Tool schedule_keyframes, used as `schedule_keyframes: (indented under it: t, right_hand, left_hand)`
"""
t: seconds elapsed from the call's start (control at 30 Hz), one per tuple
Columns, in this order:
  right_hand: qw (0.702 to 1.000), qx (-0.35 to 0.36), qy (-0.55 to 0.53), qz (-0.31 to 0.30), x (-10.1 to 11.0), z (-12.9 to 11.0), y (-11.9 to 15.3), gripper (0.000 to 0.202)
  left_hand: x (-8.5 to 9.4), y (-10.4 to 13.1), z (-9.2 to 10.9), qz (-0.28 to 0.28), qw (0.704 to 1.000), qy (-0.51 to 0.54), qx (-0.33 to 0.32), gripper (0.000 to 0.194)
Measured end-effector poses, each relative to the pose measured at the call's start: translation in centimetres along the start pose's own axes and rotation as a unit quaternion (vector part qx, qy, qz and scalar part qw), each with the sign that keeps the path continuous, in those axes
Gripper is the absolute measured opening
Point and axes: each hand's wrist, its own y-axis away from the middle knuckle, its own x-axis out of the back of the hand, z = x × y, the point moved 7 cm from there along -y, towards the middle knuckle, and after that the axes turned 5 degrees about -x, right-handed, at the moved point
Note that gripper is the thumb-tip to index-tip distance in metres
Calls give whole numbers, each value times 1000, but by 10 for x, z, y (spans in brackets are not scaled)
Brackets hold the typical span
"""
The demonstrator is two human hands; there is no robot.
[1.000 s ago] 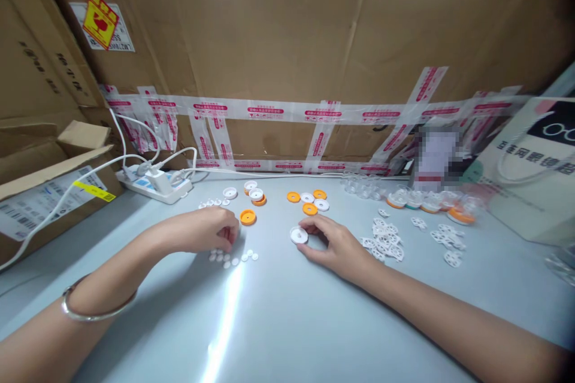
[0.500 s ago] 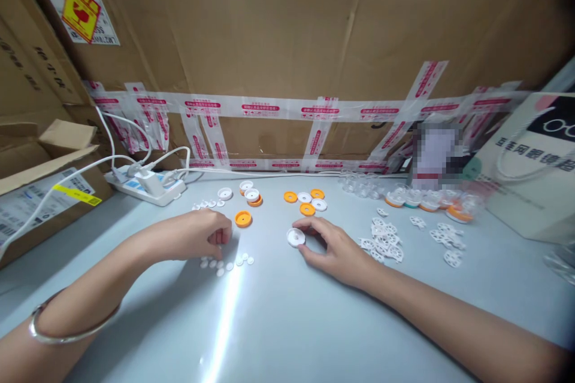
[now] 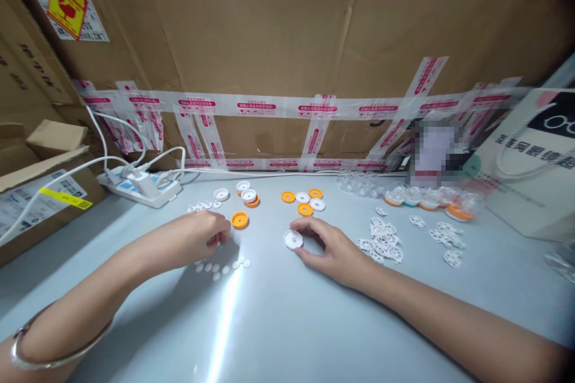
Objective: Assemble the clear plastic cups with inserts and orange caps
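My right hand [image 3: 330, 248] grips the rim of a round white plastic disc [image 3: 293, 240] between thumb and fingers, close to the table. My left hand [image 3: 200, 238] hovers over the table at left with its fingers curled together; whatever they pinch, if anything, is hidden. Small white round pieces [image 3: 225, 270] lie scattered just below that hand. Beyond it sit small white pegged parts [image 3: 207, 205]. To its right is an orange round cap [image 3: 239, 220]. Orange rings [image 3: 305, 209] and white rings [image 3: 317, 204] lie flat past my right hand.
White spoked parts [image 3: 384, 239] lie in a heap at right. Clear domes on coloured bases [image 3: 422, 198] line the back right, near a paper bag [image 3: 530, 173]. A power strip [image 3: 144, 188] with cables and an open carton [image 3: 49, 191] occupy the left. A large cardboard box [image 3: 269, 42] walls the back.
My left hand has lifted slightly away from the small white round pieces, its fingers still curled. My right hand keeps hold of the white disc. The view has shifted a little.
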Motion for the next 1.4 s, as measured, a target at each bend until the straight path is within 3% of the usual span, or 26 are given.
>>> schedule_keyframes:
  t: [0.1,0.23,0.4,0.57,0.87,1.23,1.33,1.4]
  right_hand:
    - [1000,4,-3,0,-1,1,0,29]
    - [1000,10,-4,2,-2,1,0,30]
    - [999,17,-27,-9,-3,-1,0,30]
    - [999,17,-29,-9,-3,-2,-1,31]
    - [1000,14,-20,-7,-3,-1,-1,32]
    - [999,27,-24,5,-1,-3,0,30]
    - [1000,19,-25,0,-2,-3,0,29]
    - [1000,14,-25,-2,-2,-3,0,30]
  left_hand:
    - [6,-4,16,69,997,-5,-25,20]
    - [14,-11,48,198,975,61,-82,15]
    - [-3,-25,77,269,949,58,-153,20]
    - [-19,-32,87,287,936,-25,-202,21]
    - [-19,-27,97,319,908,-92,-257,20]
    - [-25,-28,89,278,926,-64,-248,22]
    - [-17,-26,86,293,924,-56,-240,22]
    - [-2,-19,80,323,918,-56,-223,20]
